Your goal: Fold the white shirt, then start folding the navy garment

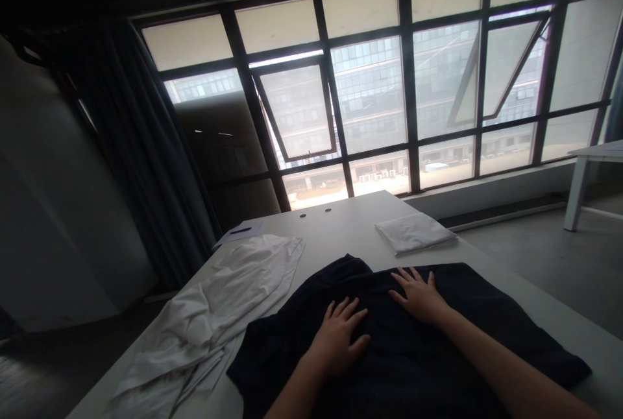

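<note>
A: From the head camera, where is the dark cloth [389, 357]?
B: Spread across the near part of the white table [341, 231], running out of view at the bottom edge.

A: And the left hand [338, 338]?
B: It lies palm down on the cloth, left of the middle. The forearm rises from the bottom edge, leaning right, and the fingers point up and to the right. The thumb juts out to the right, well clear of them.

A: The right hand [421, 296]?
B: Palm down too, a little farther up the cloth. Its forearm slants in from the lower right corner, so the fingers point away and leftward, fanned wide, with the thumb toward the left hand.

A: Are they gripping anything?
B: Neither looks clamped on anything; the fingers are apart and laid out flat. The two hands are near each other without touching.

A: What else is close?
B: A rumpled white cloth [195, 315] left of the dark one, and a folded white cloth [413, 232] beyond the right hand.
</note>
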Tool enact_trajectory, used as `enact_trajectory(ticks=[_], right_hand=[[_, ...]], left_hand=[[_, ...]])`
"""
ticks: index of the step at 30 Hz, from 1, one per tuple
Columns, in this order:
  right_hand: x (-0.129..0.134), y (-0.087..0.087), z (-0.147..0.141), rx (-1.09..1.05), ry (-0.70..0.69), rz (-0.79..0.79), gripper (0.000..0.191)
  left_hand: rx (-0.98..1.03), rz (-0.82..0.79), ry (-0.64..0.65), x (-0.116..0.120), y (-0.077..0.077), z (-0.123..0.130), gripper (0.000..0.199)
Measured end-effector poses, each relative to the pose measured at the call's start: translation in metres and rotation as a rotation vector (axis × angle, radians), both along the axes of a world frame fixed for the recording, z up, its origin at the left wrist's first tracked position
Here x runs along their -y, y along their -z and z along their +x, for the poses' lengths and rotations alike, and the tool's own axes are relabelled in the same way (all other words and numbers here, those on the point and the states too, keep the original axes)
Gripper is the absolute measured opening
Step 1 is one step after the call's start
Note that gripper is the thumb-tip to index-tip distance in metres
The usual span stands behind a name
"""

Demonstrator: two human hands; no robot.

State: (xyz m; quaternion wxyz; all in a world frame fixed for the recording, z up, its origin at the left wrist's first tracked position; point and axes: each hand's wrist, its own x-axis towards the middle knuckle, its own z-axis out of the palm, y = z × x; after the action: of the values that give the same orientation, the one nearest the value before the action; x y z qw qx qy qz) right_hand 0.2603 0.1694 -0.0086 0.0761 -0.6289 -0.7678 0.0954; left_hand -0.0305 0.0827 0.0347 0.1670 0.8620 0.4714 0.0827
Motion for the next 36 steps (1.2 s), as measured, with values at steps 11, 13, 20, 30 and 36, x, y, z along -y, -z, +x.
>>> enact_trajectory(ticks=[11, 13, 20, 30, 36], right_hand=[[-0.0003, -0.0002, 0.0002, -0.003, -0.001, -0.006, 0.075], [-0.0002, 0.0000, 0.0002, -0.005, -0.001, -0.004, 0.076], [-0.0010, 0.0012, 0.0003, 0.001, 0.003, -0.006, 0.074], [-0.0006, 0.0018, 0.0002, 0.001, 0.002, 0.004, 0.074], [-0.0007, 0.0010, 0.0005, -0.002, -0.001, 0.010, 0.075]], left_hand=[[-0.018, 0.010, 0.002, -0.0014, 0.0020, -0.0007, 0.061], [-0.016, 0.008, -0.001, -0.0010, 0.0011, -0.0003, 0.060], [-0.024, 0.007, 0.000, -0.0007, 0.0002, 0.0003, 0.061], [-0.015, -0.001, -0.008, 0.0001, -0.0016, 0.0012, 0.059], [-0.009, -0.004, -0.008, 0.0016, -0.0035, 0.0015, 0.059]])
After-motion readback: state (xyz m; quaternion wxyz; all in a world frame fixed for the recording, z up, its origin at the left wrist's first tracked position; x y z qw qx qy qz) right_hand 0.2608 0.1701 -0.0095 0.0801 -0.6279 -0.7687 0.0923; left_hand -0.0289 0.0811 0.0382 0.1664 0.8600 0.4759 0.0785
